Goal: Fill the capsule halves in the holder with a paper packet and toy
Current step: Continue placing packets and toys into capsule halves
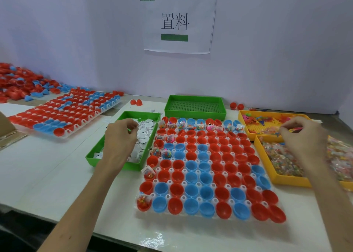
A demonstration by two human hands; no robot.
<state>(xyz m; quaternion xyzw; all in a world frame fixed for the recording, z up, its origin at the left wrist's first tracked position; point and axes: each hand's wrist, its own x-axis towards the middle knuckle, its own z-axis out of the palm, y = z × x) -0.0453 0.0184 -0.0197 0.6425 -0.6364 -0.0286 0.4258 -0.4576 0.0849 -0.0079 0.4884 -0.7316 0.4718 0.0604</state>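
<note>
A clear holder point(208, 216) in front of me carries rows of red and blue capsule halves point(191, 191). Its far row and several cups down the left side hold a packet and a toy. My left hand point(119, 139) is over the green tray of white paper packets point(147, 132), fingers curled down into the pile; whether it holds a packet is hidden. My right hand point(303, 135) hovers over the yellow trays of bagged toys point(280, 158), its fingertips pinched together on something small that I cannot make out.
An empty green tray point(194, 106) stands behind the holder. A second filled holder point(63, 114) and a heap of loose capsule halves point(21, 81) lie at the left. Loose red halves point(136, 102) sit near the wall. Bags of toys point(342, 162) lie far right.
</note>
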